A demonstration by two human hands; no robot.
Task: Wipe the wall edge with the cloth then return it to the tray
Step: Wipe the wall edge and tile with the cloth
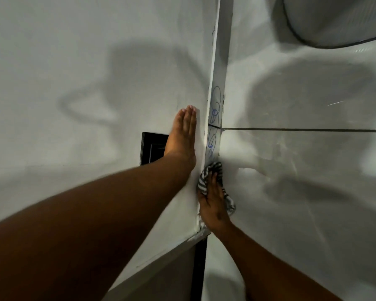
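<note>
A white wall edge (pixel 218 68) runs vertically through the middle of the view, with blue pen scribbles (pixel 215 109) on it. My right hand (pixel 213 203) presses a grey-and-white striped cloth (pixel 215 170) against the lower part of this edge, just below the scribbles. My left hand (pixel 183 129) lies flat on the wall to the left of the edge, fingers together and pointing up, holding nothing. No tray is in view.
A black switch plate (pixel 150 146) sits on the left wall, partly behind my left hand. A dark horizontal grout line (pixel 302 129) crosses the right wall. A curved white fixture (pixel 334 18) hangs at the top right. A dark gap (pixel 200 261) opens below the edge.
</note>
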